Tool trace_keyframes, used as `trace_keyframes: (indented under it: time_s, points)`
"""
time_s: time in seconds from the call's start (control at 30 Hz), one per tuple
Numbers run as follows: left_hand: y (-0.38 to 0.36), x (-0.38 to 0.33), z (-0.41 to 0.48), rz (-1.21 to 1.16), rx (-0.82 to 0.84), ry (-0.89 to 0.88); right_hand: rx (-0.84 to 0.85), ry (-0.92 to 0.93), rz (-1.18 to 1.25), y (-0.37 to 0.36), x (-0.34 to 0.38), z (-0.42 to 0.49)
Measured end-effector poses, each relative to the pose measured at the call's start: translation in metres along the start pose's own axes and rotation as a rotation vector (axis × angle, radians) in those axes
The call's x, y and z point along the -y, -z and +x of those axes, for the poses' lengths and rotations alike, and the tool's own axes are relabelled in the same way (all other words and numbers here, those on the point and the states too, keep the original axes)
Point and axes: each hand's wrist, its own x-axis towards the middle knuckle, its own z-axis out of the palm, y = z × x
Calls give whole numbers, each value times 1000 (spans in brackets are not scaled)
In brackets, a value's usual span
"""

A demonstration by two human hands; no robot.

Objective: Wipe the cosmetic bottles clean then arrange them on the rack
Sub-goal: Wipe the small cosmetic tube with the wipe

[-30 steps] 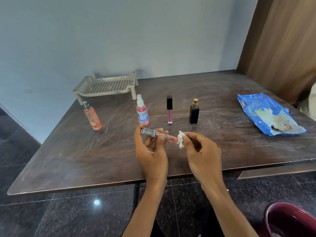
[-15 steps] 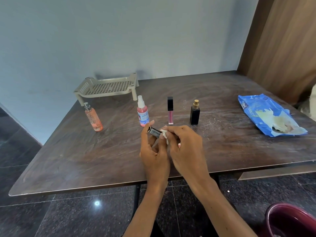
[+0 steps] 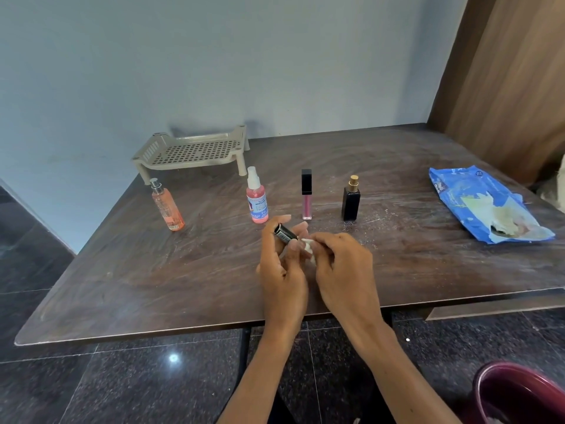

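My left hand (image 3: 282,270) holds a slim lip-gloss tube (image 3: 285,233) by its black cap end, over the table's front middle. My right hand (image 3: 342,270) pinches a small white wipe (image 3: 308,245) round the tube's body, which is hidden under my fingers. Behind my hands stand an orange pump bottle (image 3: 166,206), a pink spray bottle (image 3: 256,200), a pink gloss tube with a black cap (image 3: 306,195) and a black perfume bottle with a gold top (image 3: 351,200). The beige perforated rack (image 3: 192,151) stands empty at the back left.
A blue wipes pack (image 3: 477,200) lies open at the right of the dark wooden table (image 3: 137,270). A maroon bin (image 3: 519,393) sits on the floor at the lower right. A wooden panel rises at the right.
My right hand slid the wipe leftward along the tube from its far end up against my left fingers, covering the tube's body. The standing bottles did not move.
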Motion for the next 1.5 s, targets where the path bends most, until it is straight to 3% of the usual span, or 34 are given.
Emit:
trace_keyframes:
  time_s: [0.2, 0.43, 0.67, 0.77, 0.97, 1.23, 1.5]
  points:
    - [2, -2, -1, -9, 21, -44, -3, 73, 73, -3, 17, 6]
    - [1, -3, -2, -37, 14, 18, 56, 17, -85, 3, -26, -7]
    - [8, -17, 11, -150, -89, 37, -101, 13, 88, 8, -27, 3]
    - [34, -29, 42, -42, -197, -56, -119, -5, 172, 7, -28, 6]
    - [86, -6, 112, 242, -249, -109, -91, 30, 145, 6, -34, 6]
    - [104, 19, 150, 454, -217, -125, -71, 118, 50, -1, -37, 3]
    - [107, 26, 148, 480, -176, -140, -82, 111, 47, -2, -36, 3]
